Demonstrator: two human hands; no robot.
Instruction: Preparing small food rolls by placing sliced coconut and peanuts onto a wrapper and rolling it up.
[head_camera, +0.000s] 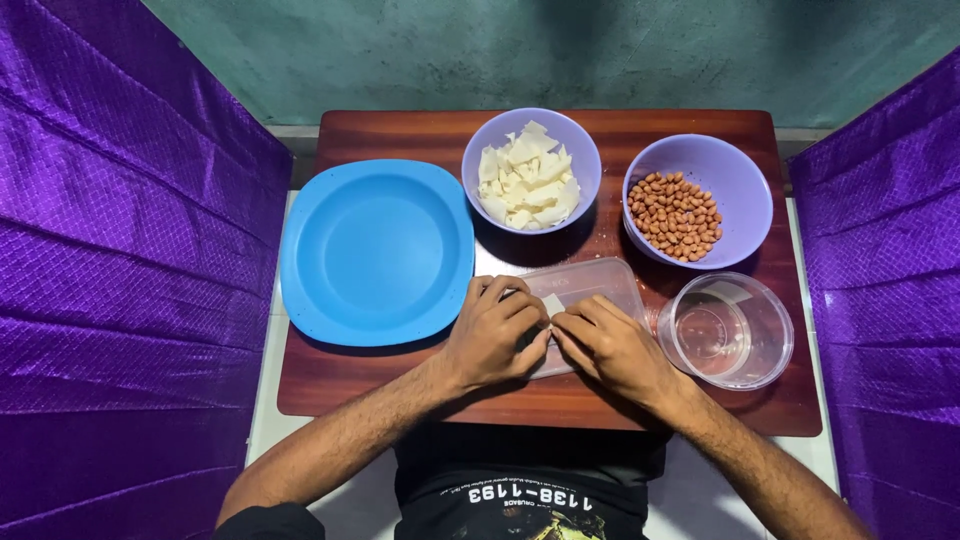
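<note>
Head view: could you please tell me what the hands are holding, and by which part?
Both hands, left hand and right hand, pinch a small pale piece by its lower edge.

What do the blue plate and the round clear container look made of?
The square-ish blue plate looks like matte plastic: uniform colour, soft sheen, moulded rim. The round clear container is see-through with thin walls, probably plastic, though glass can't be ruled out.

Plate (377, 252) at table's (400, 390) left; chip bowl (531, 170) and peanut bowl (697, 200) behind. Flat lid (590, 290) under both hands (497, 333) (615, 348), round container (728, 330) to its right.
</note>
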